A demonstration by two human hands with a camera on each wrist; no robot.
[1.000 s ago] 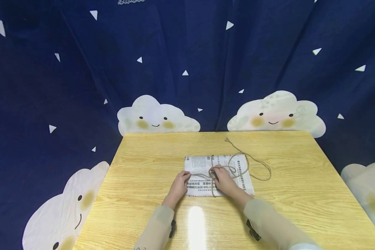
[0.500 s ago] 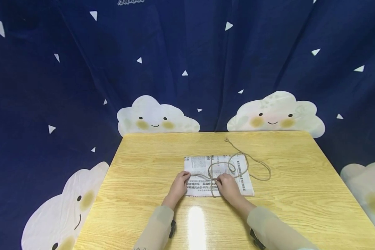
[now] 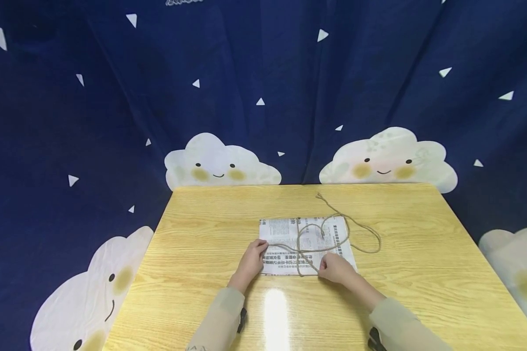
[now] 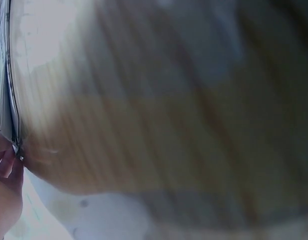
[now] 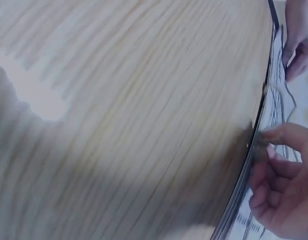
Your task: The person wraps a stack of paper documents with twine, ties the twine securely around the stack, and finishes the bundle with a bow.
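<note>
A folded stack of newspaper lies flat, with brown twine running across it and crossing left of its middle. My left hand grips the stack's left edge where the twine reaches it; the left wrist view shows thumb and fingers pinching that edge. At the stack's front edge my right hand pinches a strand of twine that slants down from the crossing. Its thumb and forefinger meet close by the paper edges in the right wrist view, the other fingers curled. A loose twine loop lies on the stack's upper part.
The stack rests on a wood-grain table. Slack twine trails past the stack's right edge onto the table, its frayed end toward the back. A dark blue curtain with white clouds hangs behind.
My right hand has moved from the crossing toward the front right, drawing out a strand of twine across the stack's front. The left hand has stayed at the left edge.
</note>
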